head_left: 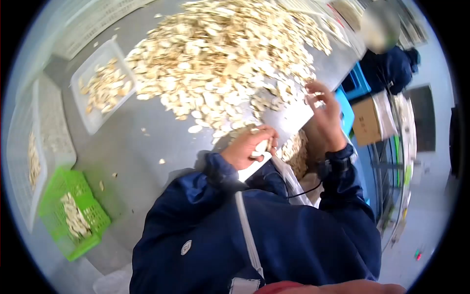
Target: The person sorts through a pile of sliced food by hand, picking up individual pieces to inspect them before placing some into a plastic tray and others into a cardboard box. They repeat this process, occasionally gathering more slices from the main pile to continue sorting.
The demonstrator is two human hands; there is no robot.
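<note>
You look to be in the middle of handling the pale flat pieces by hand, judging by how your hands sit at the near side of the heap (215, 59). Your left hand (242, 149) is curled around a few pale pieces (262, 146), thumb and fingers closed on them, just beside the heap's lower edge. Your right hand (327, 117) is at the heap's right side, its fingers loosely bent and apart; you show no clear grip there, though the fingertips are blurred. From here, the next move would call for keeping your left fingers snug, so nothing slips out. By count you have 2 hands, 1 big heap on 1 metal table (142, 147), 1 translucent tub (92, 121) with pieces in it, 1 green basket (100, 218) holding a small batch, and 1 pale crate (54, 122) at the far left with more inside. Near your lap is 1 white bag (289, 179) beside further pieces. The pieces themselves overlap too much to count. Off to your right are 1 cardboard box (366, 120) and 1 other person (387, 71).
</note>
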